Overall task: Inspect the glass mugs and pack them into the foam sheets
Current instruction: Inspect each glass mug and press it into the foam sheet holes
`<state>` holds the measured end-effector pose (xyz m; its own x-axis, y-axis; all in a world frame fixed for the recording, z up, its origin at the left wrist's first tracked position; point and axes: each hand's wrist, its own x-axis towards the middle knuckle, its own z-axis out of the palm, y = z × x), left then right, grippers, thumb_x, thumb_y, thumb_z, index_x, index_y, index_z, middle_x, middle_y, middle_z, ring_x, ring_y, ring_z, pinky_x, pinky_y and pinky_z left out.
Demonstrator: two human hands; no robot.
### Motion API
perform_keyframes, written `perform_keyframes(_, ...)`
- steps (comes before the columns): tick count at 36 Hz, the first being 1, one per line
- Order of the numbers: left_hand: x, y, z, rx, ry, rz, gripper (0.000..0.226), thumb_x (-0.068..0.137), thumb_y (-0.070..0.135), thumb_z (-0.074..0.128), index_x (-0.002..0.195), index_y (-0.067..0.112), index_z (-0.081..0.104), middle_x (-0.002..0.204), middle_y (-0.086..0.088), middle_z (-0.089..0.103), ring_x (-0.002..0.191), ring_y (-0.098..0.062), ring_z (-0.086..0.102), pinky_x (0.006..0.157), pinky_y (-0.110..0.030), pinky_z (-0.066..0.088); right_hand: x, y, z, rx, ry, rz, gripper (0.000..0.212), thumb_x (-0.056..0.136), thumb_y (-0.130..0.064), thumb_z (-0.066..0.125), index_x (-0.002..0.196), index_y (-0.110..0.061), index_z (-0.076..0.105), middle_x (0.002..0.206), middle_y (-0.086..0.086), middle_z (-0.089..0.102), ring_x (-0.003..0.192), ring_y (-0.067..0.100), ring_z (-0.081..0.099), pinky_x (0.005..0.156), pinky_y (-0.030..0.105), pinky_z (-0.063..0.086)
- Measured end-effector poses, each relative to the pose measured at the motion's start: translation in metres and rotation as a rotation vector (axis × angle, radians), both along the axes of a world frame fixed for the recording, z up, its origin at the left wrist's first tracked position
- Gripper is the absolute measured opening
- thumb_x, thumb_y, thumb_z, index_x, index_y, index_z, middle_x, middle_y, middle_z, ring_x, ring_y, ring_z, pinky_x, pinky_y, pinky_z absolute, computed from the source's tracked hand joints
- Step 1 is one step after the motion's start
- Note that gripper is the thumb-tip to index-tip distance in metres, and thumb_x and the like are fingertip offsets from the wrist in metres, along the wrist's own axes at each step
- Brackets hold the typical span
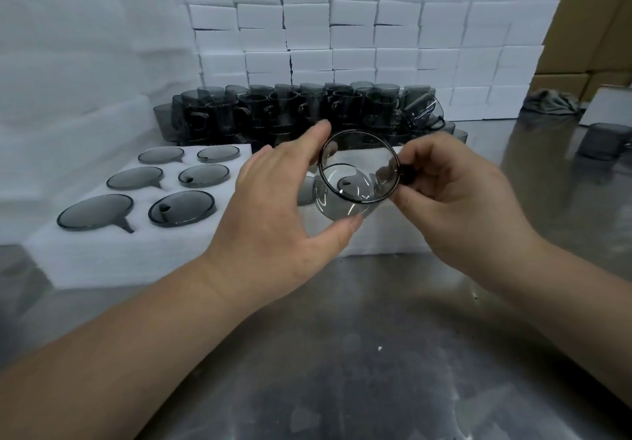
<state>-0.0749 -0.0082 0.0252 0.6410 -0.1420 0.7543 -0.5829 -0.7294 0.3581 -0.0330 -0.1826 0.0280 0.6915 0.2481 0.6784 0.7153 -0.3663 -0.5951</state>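
Head view: the step in hand is inspection. The glass mug (355, 179) is held in the air just above the right part of the foam sheet (136, 255), its mouth turned to the camera. The left hand (273, 196) cups its body — thumb under the base, fingers (314, 133) curved over the rim. The right hand (455, 186) pinches the handle, its fingers clamped on it. At least six packed mugs (182, 207) sit in the sheet's left holes; the unpacked mugs (307, 107) stand behind the sheet. Next, I judge, the mug must be lowered into a free hole — handle matched to its slot. No brand, label or writing can be read.
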Motion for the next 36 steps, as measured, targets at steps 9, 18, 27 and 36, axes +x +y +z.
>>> perform_keyframes(9,0.001,-0.001,0.001,0.010,-0.039,0.005,0.073,0.063,0.035,0.072,0.126,0.027,0.036,0.112,0.019,0.040,0.107,0.002,0.039,0.100,-0.031,0.034,0.001,0.001,0.001,-0.003,-0.001,-0.031,0.026,0.073,-0.024,0.057,0.081,-0.048,0.052,0.087,-0.011,0.067,0.080,0.010,0.065,0.079,0.037,0.053)
perform_keyframes(18,0.002,0.002,0.000,-0.075,-0.003,0.075,0.071,0.061,0.046,0.070,0.114,0.052,0.024,0.103,0.033,0.040,0.106,0.004,0.041,0.094,-0.015,0.029,0.003,-0.005,0.005,0.064,0.004,-0.088,0.029,0.075,-0.023,0.054,0.090,-0.046,0.046,0.088,-0.027,0.059,0.068,-0.002,0.057,0.063,0.011,0.043)
perform_keyframes(27,0.002,0.001,0.000,-0.132,-0.016,0.158,0.079,0.061,0.036,0.082,0.128,0.018,0.043,0.106,0.014,0.042,0.097,0.006,0.036,0.087,0.000,0.025,-0.010,0.001,0.006,-0.008,0.008,-0.021,0.007,0.073,-0.029,0.058,0.072,-0.034,0.053,0.072,-0.015,0.061,0.059,0.008,0.056,0.057,0.017,0.043)
perform_keyframes(36,0.001,-0.001,0.004,-0.169,-0.030,0.220,0.065,0.062,0.045,0.067,0.119,0.016,0.055,0.108,0.007,0.040,0.098,0.000,0.041,0.085,0.002,0.026,-0.021,0.010,0.004,-0.102,0.013,0.108,0.029,0.077,-0.026,0.059,0.095,-0.047,0.051,0.093,-0.030,0.060,0.082,-0.004,0.064,0.078,0.011,0.049)
